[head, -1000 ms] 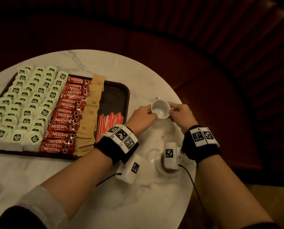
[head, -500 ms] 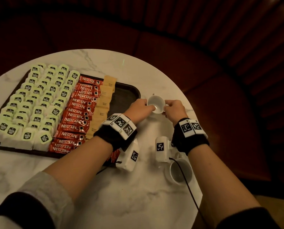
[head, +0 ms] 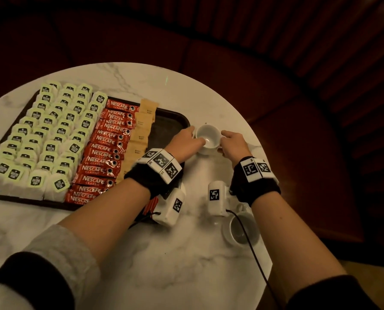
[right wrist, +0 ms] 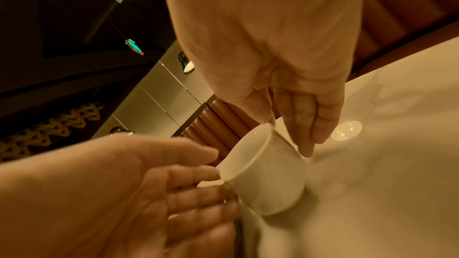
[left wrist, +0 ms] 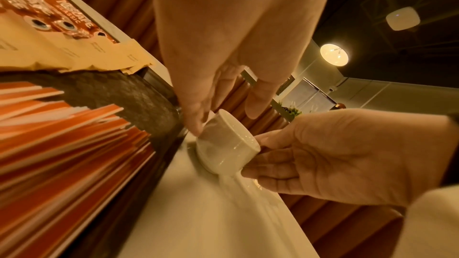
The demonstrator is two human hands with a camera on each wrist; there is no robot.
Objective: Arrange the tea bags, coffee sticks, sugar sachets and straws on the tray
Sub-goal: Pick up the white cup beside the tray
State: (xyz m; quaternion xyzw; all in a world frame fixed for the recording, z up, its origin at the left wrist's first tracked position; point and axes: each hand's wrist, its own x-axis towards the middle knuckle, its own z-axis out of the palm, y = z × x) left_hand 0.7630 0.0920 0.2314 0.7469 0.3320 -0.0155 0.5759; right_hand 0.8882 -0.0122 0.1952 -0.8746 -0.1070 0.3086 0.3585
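The head camera is looking steeply down from above onto the round marble bench [head: 124, 260]. Each wrist camera is sitting close behind its own palm, looking along the fingers [left wrist: 196, 123] toward the bench edge. All three views are sharing the small white cup [head: 207, 139] beside the tray [head: 175, 117].
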